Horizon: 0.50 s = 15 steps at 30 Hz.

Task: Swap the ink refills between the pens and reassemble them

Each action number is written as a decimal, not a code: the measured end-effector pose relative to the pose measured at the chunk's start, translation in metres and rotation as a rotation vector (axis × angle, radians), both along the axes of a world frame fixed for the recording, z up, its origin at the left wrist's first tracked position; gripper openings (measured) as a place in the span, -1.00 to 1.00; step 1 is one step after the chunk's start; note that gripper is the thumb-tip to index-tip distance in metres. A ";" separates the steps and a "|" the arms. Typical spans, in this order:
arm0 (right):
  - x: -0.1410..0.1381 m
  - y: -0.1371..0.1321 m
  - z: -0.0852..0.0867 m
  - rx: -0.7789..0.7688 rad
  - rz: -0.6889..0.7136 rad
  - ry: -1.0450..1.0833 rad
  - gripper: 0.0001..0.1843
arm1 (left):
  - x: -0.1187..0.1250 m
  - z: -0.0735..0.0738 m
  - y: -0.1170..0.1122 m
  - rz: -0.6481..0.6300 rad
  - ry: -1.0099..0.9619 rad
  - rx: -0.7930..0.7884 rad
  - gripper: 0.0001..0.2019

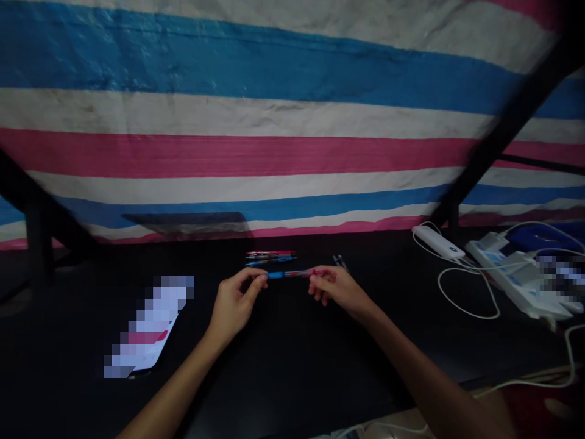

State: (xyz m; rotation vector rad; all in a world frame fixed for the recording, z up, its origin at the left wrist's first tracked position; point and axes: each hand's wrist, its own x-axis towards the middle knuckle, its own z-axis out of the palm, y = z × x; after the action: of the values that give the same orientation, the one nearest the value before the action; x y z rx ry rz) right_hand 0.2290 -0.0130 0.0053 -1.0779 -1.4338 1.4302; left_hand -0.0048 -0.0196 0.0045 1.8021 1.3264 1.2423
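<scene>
Both my hands hold one pen (289, 274) level above the black table (283, 366). The pen has a blue grip, a clear barrel and a red end. My left hand (235, 302) pinches the blue end between thumb and fingers. My right hand (336, 289) pinches the red end. Just behind the pen, several more pens (270, 256) lie side by side on the table. A dark pen (340, 263) lies near my right hand.
A flat white packet (150, 323) lies at the left. A white power bank (437, 242) with looping white cables (470, 305), and a white and blue box (516, 274), sit at the right. A striped tarp (274, 122) hangs behind, with black bars (503, 128) crossing it.
</scene>
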 end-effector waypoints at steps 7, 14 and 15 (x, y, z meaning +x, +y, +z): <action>-0.001 -0.002 0.003 -0.001 -0.022 0.088 -0.67 | -0.001 -0.003 0.005 -0.028 -0.237 -0.095 -0.80; -0.001 -0.001 0.002 -0.045 -0.048 0.040 -0.61 | -0.002 -0.004 0.005 -0.039 -0.245 -0.117 -0.80; 0.000 -0.001 0.002 -0.019 -0.059 0.060 -0.66 | -0.002 -0.004 0.005 -0.038 -0.239 -0.114 -0.80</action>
State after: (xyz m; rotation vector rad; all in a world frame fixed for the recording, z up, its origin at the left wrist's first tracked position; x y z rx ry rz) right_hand 0.2286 -0.0139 0.0075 -1.0718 -1.3378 1.4247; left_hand -0.0063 -0.0145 0.0005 1.5399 1.1987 1.2890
